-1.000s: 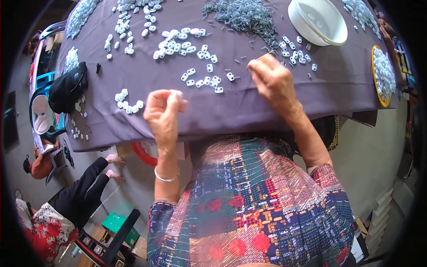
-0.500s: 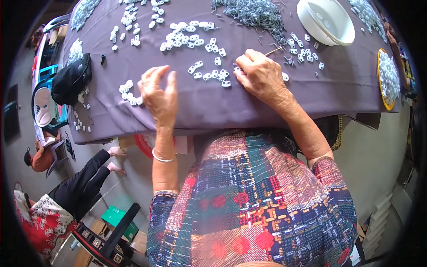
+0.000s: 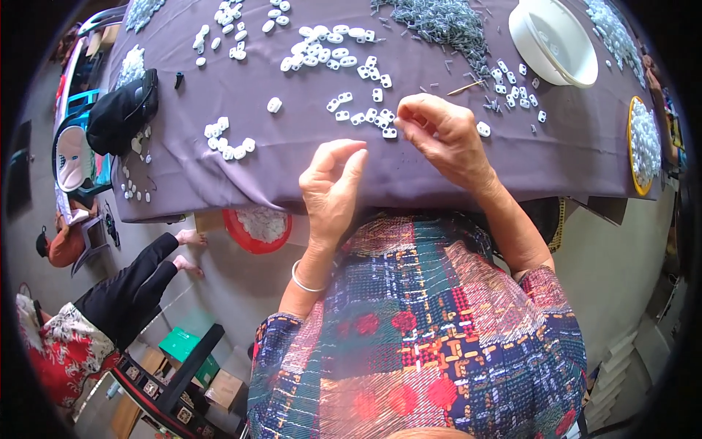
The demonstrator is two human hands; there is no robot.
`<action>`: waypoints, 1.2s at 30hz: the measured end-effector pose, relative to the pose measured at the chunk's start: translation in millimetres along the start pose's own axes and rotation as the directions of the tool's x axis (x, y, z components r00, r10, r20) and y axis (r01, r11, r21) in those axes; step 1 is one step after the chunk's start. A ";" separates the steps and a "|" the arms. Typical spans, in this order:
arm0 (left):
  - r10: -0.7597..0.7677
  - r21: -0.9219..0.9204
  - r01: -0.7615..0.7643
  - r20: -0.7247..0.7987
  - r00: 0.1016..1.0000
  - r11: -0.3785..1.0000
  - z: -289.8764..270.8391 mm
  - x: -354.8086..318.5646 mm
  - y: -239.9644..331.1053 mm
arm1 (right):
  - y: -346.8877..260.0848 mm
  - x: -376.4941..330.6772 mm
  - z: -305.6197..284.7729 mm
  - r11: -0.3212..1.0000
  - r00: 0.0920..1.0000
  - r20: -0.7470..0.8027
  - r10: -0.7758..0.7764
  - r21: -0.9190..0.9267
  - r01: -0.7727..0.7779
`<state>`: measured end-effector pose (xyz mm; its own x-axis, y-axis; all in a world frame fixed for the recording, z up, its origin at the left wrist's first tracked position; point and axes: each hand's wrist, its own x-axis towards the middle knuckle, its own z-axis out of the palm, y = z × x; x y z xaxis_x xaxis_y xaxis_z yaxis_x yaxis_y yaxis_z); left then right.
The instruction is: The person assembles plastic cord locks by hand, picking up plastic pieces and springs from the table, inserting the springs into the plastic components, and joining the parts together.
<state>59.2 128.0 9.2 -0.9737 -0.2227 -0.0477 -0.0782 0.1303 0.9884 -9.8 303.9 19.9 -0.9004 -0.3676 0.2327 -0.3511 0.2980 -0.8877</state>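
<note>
My left hand (image 3: 333, 183), with a white bangle (image 3: 306, 282) on its wrist, hovers over the near side of the cloth. Its thumb and forefinger are curved toward each other with a small gap, and I see nothing between them. To its right, my right hand (image 3: 447, 139) has thumb and fingers pinched together; whatever is in them is too small or hidden. Beside its fingertips lies a cluster of small white two-holed pieces (image 3: 369, 117). A single white piece (image 3: 274, 104) sits apart, farther left. One more white piece (image 3: 483, 129) rests right of my right hand.
Grey small pins (image 3: 446, 29) are heaped at the far side, near a white bowl (image 3: 545, 44). A thin wooden stick (image 3: 466, 88) lies beyond my right hand. Oval white pieces (image 3: 322, 47) and a black cap (image 3: 124, 113) are on the purple cloth (image 3: 292, 146). An orange-rimmed tray (image 3: 633, 146) stands right.
My left hand has moved right toward the other hand, its thumb and forefinger closer together. The single white piece now shows where it was. My right hand has turned and shifted slightly nearer.
</note>
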 end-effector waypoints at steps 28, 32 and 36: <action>0.260 0.263 -0.278 0.102 0.960 0.924 6.7 -3.2 -5.1 | 9.8 -29.2 11.5 0.842 0.993 -0.082 -0.089 -0.539 0.031; 0.255 0.291 -0.280 0.119 0.960 0.915 10.5 -3.8 -7.4 | 4.8 -29.8 10.2 0.814 0.998 -0.067 -0.015 -0.580 -0.027; 0.266 0.305 -0.294 0.131 0.955 0.906 10.3 -5.0 -12.2 | 2.9 -32.5 7.4 0.791 0.994 -0.069 -0.080 -0.612 0.021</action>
<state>62.8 137.5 -4.1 -0.9787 -0.0515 0.1987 0.1505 0.4780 0.8653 20.4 310.2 6.9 -0.8852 -0.3282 0.3296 -0.4534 0.7669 -0.4542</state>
